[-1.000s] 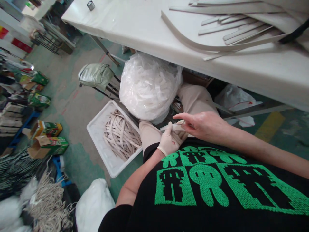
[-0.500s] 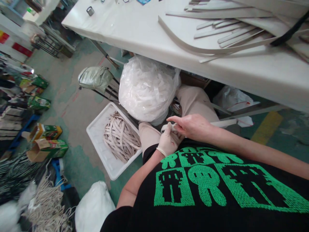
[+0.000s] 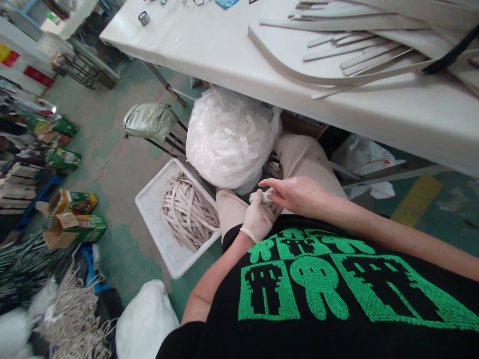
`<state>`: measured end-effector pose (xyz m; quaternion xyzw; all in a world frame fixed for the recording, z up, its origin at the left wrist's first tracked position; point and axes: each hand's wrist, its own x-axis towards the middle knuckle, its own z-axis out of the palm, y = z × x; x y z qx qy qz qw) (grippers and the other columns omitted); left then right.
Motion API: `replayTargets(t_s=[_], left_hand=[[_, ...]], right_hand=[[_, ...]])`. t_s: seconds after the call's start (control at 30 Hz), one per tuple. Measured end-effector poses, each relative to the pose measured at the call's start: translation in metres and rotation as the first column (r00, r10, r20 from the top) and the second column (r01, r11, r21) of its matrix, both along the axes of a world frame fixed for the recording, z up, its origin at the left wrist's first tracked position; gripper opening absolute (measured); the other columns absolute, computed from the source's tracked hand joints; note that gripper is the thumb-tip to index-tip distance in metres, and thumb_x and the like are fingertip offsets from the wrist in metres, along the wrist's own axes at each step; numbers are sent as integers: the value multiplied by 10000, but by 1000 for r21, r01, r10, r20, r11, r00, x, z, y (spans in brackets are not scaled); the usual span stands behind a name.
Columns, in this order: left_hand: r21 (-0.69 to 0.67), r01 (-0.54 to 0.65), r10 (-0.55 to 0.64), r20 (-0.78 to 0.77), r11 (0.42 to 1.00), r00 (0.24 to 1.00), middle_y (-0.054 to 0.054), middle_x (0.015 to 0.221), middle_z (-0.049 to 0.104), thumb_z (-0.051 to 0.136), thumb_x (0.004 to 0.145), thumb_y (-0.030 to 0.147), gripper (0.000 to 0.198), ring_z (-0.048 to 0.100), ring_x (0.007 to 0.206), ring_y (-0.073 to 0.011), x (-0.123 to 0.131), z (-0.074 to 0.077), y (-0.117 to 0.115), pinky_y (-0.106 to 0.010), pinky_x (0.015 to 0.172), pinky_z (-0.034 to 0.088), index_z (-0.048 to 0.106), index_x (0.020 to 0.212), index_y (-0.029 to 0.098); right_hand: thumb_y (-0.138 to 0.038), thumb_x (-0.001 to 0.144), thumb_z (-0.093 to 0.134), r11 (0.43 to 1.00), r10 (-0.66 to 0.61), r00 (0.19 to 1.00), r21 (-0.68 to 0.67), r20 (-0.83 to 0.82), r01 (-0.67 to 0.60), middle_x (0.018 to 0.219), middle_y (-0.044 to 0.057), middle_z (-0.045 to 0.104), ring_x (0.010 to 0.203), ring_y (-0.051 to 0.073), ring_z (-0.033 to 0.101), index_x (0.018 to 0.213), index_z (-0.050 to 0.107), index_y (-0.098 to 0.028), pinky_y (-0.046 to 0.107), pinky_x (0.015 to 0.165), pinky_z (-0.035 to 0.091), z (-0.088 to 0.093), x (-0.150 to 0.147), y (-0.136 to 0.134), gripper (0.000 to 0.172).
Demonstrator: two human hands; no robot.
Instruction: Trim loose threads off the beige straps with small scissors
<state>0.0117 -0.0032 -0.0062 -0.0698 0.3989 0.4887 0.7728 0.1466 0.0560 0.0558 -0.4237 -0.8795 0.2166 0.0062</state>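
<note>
My left hand [image 3: 258,217], in a white glove, is closed on the end of a pale beige strip [image 3: 261,196] above my lap. My bare right hand [image 3: 295,195] lies over it, fingers bent and pinching the same strip, index finger stretched toward the left. Most of the strip is hidden under my right hand. Just left of my hands a white tray [image 3: 149,199] on the floor holds a tangle of several similar strips [image 3: 189,212].
A bulging clear plastic bag [image 3: 228,134] of strips stands ahead of my knees, under the white table [image 3: 209,40], which bears long curved beige strips [image 3: 337,55]. A green-grey stool [image 3: 149,119], cardboard boxes [image 3: 71,227] and cord bundles [image 3: 71,314] lie left.
My right hand has slid left over the gloved hand, and the long part of the strip that showed a second ago is now covered. The view shifted slightly.
</note>
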Motion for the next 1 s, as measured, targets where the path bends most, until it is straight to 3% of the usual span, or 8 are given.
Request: replayTargets(t_s=[0.17, 0.37, 0.53, 0.67, 0.73, 0.8, 0.9, 1.0], left_hand=[[13, -91, 91, -41, 996, 995, -79, 1162, 754, 362, 1078, 398, 431, 688, 1131, -165, -14, 1, 2, -302, 1034, 520, 719, 1133, 165], [-5, -4, 4, -21, 1000, 1000, -93, 910, 740, 377, 1067, 376, 431, 711, 1056, -210, 2, 4, 1, -370, 1086, 488, 710, 902, 158], [39, -30, 31, -34, 999, 999, -112, 1046, 746, 345, 1067, 371, 437, 693, 1114, -227, -12, 9, 6, -368, 1002, 541, 725, 1010, 163], [42, -77, 78, -41, 996, 996, -117, 1131, 746, 332, 1067, 344, 422, 667, 1191, -235, -18, 9, 8, -389, 1013, 543, 711, 1152, 179], [37, -81, 82, -20, 996, 996, -128, 1154, 739, 340, 1066, 353, 431, 664, 1203, -237, -17, 8, 8, -374, 1029, 535, 704, 1179, 151], [42, -75, 75, 6, 996, 997, -123, 1163, 736, 337, 1069, 360, 442, 681, 1165, -220, -17, 5, 6, -347, 1021, 536, 702, 1188, 140], [81, -49, 43, 64, 995, 997, -90, 1091, 756, 361, 1072, 369, 419, 725, 991, -185, -18, 3, 3, -339, 958, 565, 710, 1190, 168], [116, -33, 23, 90, 993, 996, -81, 1043, 765, 396, 1063, 365, 386, 729, 944, -190, -19, 1, 1, -366, 942, 575, 715, 1197, 194]], right_hand=[[-280, 955, 572, 1000, 13, 996, -4, -89, -13, 779, 15, 751, 643, 172, 655, 1261, 693, -278, 265, 547, 298, 16, 15, -1, 329], [-255, 974, 551, 998, 3, 1000, -67, -17, -4, 845, 58, 763, 711, 194, 675, 1231, 707, -227, 269, 550, 293, 2, 0, 5, 302], [-366, 914, 679, 926, 187, 903, -237, -387, -294, 1068, 54, 766, 882, 207, 700, 1239, 704, -232, 279, 725, 480, 19, 22, 6, 352], [-447, 851, 769, 871, 269, 790, -212, -551, -444, 1333, 85, 679, 1175, 261, 654, 1389, 624, -249, 351, 947, 514, 34, 41, 0, 591], [-437, 863, 772, 860, 293, 759, -186, -581, -475, 1345, 92, 671, 1197, 257, 649, 1431, 591, -249, 350, 963, 517, 34, 43, -3, 625], [-398, 935, 703, 889, 281, 727, -115, -627, -443, 1238, 88, 716, 1094, 224, 689, 1369, 641, -239, 317, 899, 534, 29, 41, -6, 466], [-341, 997, 618, 969, 224, 719, 70, -658, -238, 1038, 79, 743, 909, 181, 703, 1167, 745, -223, 281, 782, 530, 19, 36, -7, 243], [-307, 988, 619, 973, 228, 735, 182, -638, -144, 1071, 96, 730, 941, 189, 693, 1047, 772, -221, 290, 781, 536, 10, 30, -4, 186]])
